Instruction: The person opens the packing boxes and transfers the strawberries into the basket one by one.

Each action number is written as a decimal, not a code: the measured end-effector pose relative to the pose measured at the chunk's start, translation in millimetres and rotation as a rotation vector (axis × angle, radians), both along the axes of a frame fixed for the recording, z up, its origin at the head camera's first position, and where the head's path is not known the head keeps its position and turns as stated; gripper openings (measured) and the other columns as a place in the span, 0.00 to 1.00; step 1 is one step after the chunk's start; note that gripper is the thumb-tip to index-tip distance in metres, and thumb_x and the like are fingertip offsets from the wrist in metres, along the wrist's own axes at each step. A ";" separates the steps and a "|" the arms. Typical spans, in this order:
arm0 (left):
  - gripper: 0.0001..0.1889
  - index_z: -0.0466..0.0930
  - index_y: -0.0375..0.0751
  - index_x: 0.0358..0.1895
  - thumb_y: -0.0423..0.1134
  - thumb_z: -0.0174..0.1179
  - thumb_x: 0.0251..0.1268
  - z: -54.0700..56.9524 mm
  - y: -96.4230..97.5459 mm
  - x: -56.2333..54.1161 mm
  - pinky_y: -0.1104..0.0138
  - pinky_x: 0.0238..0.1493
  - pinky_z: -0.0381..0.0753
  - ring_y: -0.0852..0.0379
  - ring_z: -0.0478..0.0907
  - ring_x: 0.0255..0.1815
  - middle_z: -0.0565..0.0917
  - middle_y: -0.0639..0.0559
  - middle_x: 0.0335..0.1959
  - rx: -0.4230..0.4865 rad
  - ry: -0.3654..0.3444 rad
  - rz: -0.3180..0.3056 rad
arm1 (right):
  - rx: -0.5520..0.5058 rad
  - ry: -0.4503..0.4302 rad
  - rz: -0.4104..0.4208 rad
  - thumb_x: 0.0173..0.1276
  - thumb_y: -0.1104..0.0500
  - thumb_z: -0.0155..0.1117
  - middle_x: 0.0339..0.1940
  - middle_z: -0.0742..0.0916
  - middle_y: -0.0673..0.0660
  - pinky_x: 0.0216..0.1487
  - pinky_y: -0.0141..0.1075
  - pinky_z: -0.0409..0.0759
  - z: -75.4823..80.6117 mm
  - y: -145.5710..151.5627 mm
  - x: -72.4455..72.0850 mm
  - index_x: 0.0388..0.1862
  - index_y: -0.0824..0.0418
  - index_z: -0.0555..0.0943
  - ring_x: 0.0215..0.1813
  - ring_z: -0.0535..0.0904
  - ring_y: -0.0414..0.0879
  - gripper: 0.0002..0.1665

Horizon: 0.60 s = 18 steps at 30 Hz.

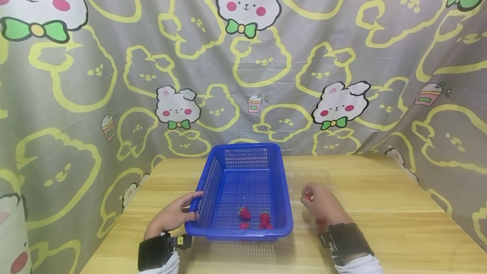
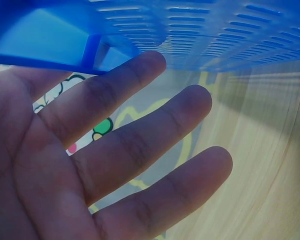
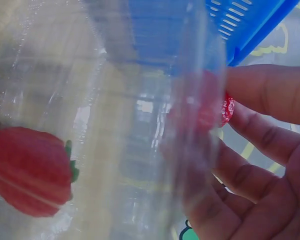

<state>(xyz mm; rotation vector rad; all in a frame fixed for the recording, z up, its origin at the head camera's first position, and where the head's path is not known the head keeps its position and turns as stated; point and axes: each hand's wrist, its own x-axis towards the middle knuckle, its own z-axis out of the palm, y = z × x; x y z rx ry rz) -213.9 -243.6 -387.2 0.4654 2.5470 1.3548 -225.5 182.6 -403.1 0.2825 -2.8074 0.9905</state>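
My left hand (image 1: 173,214) rests at the left rim of a blue plastic basket (image 1: 283,198), thumb and index finger over the rim. In the left wrist view, three straight fingers (image 2: 140,145) lie beneath the rim by the slotted wall. Several strawberries, one (image 1: 244,213) near the front, lie on the basket's floor. My right hand (image 1: 322,201), right of the basket, pinches a strawberry (image 3: 227,109) beside the wall of a clear plastic box (image 3: 115,150). The hand partly hides this strawberry. Another strawberry (image 3: 32,170) with green leaves shows through the plastic.
The basket and box stand on a light wooden table (image 1: 380,215). Behind and at the sides hangs a grey curtain (image 1: 243,121) with cartoon rabbits. Each wrist wears a black band, such as the right band (image 1: 348,242).
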 end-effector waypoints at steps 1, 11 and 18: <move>0.34 0.62 0.31 0.70 0.30 0.62 0.58 0.3 0.2 0.1 0.42 0.52 0.76 0.24 0.67 0.62 0.65 0.23 0.65 -0.001 -0.001 0.000 | 0.002 0.007 0.001 0.57 0.67 0.66 0.29 0.84 0.54 0.32 0.41 0.80 0.3 -0.2 0.2 0.34 0.62 0.79 0.32 0.80 0.47 0.06; 0.35 0.61 0.30 0.70 0.30 0.62 0.58 0.8 0.2 0.0 0.42 0.52 0.76 0.23 0.66 0.62 0.65 0.22 0.65 -0.001 0.000 -0.006 | 0.001 0.036 0.010 0.56 0.67 0.66 0.28 0.84 0.54 0.32 0.41 0.80 2.3 -1.2 1.4 0.32 0.61 0.79 0.32 0.81 0.47 0.06; 0.34 0.61 0.30 0.70 0.30 0.61 0.58 0.8 0.2 -1.0 0.42 0.53 0.76 0.24 0.67 0.61 0.65 0.22 0.65 -0.003 0.012 -0.013 | -0.012 0.047 0.009 0.57 0.67 0.66 0.30 0.85 0.55 0.34 0.43 0.81 4.3 -2.0 2.2 0.32 0.61 0.79 0.34 0.81 0.48 0.06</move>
